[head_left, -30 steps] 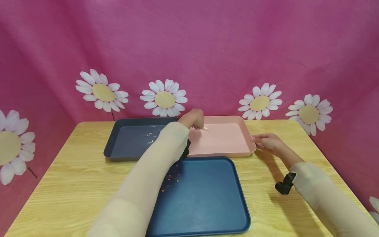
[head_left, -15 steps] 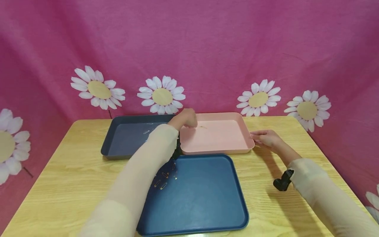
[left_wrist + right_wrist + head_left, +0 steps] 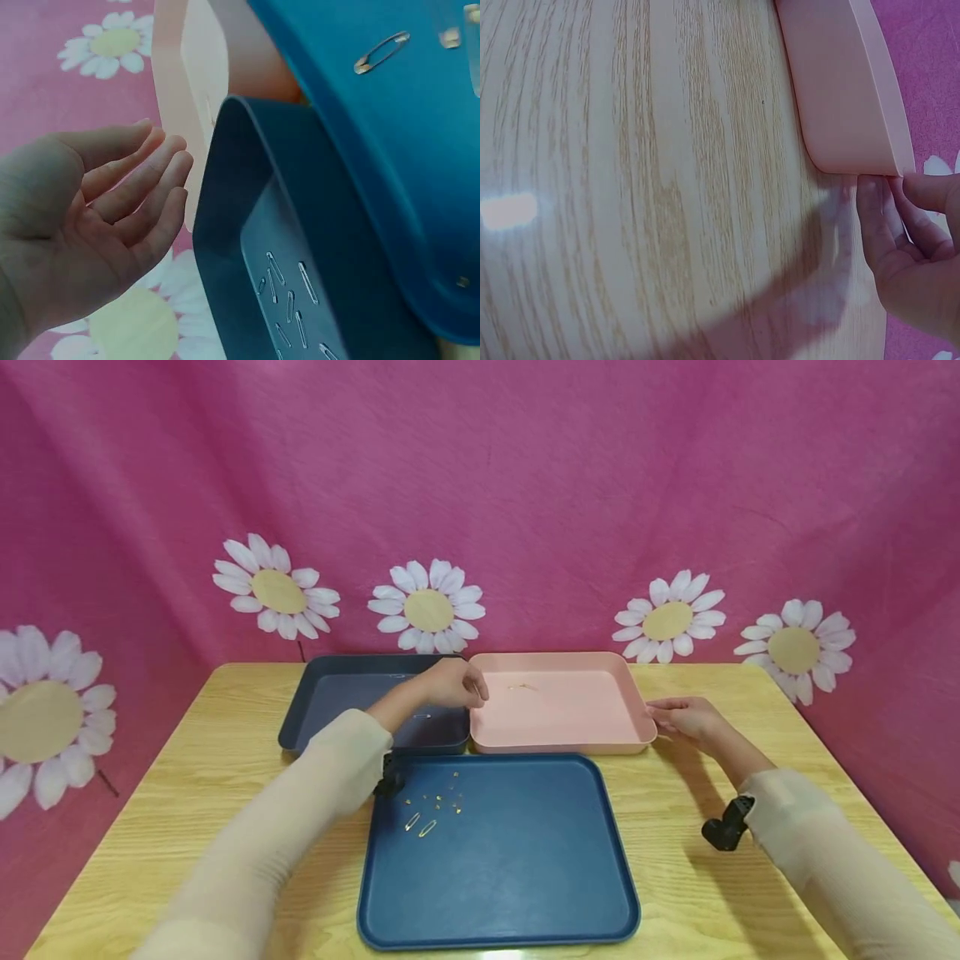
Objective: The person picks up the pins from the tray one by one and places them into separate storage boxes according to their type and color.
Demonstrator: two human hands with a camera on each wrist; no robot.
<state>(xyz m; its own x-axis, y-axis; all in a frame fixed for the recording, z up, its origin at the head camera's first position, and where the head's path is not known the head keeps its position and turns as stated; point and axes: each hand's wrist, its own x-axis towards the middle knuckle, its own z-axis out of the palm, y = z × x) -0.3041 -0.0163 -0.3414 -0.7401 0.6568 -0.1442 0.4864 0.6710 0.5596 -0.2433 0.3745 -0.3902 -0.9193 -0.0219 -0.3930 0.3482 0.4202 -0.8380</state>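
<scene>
Over the edge where the dark grey tray (image 3: 330, 664) meets the pink tray (image 3: 562, 748), my left hand (image 3: 450, 683) hovers with loosely bent fingers. The left wrist view shows that hand (image 3: 112, 210) with its palm bare. Silver safety pins (image 3: 291, 306) lie inside the dark tray, partly covered by my arm in the head view. One or more gold safety pins (image 3: 522, 687) rest in the pink tray. My right hand (image 3: 693, 723) holds the pink tray's right end, thumb at the rim and fingertips against the outer wall (image 3: 840, 97).
Nearer me lies a flat blue tray (image 3: 517, 893), with several gold safety pins (image 3: 427, 828) scattered at its upper left. All three trays stand on a wooden table (image 3: 187, 777). A pink cloth (image 3: 525, 510) with daisies hangs behind and at the sides.
My left hand has drawn back leftward from above the pink tray to its left edge, its fingers loosening. A gold pin stays in the pink tray. The right hand keeps its place.
</scene>
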